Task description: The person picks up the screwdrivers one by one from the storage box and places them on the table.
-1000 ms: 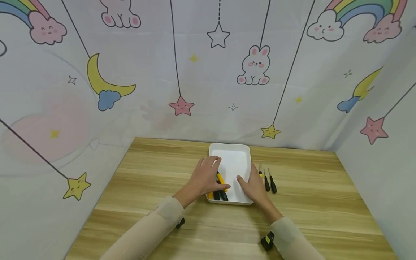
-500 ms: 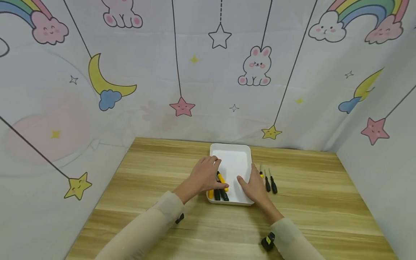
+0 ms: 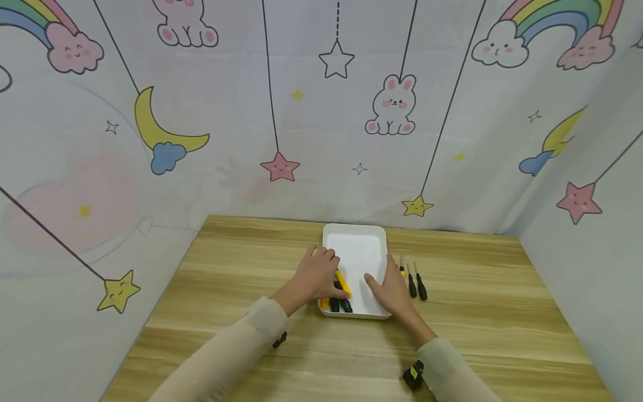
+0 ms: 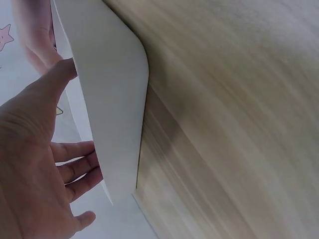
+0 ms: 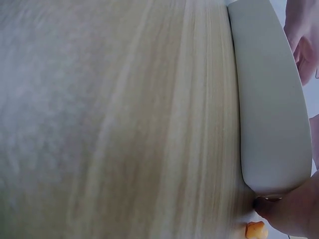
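Pale printed cloth [image 3: 321, 123] hung behind and beside the wood-grained surface [image 3: 482, 324], beyond both hands. Between the hands sat a white tray [image 3: 359, 240], its place on the surface the same as half a second earlier. What had changed was slight: the left hand [image 3: 317, 276] had bent its fingers a little more, and its thumb had drawn back toward the palm, ending close by the yellow handle [image 3: 344, 283] in the tray. Two black handles [image 3: 334, 304] and an orange-yellow handle [image 3: 324, 303] lay just on the person's side of that thumb, seemingly unmoved. From the left wrist, the fingertips passed out of sight behind the tray wall, so whether they gripped anything could not be told. Opposite, the right hand [image 3: 394, 290] had stayed put, fingers nearly straight along the tray's right wall and thumb spread over the inside, with no tool in its grip; it seemed to be steadying the tray. Three screwdrivers [image 3: 421, 287] lay on the surface just right of that hand. The shift read as a small adjustment over the handles rather than a lift: none had visibly risen, so the work had apparently advanced very little.
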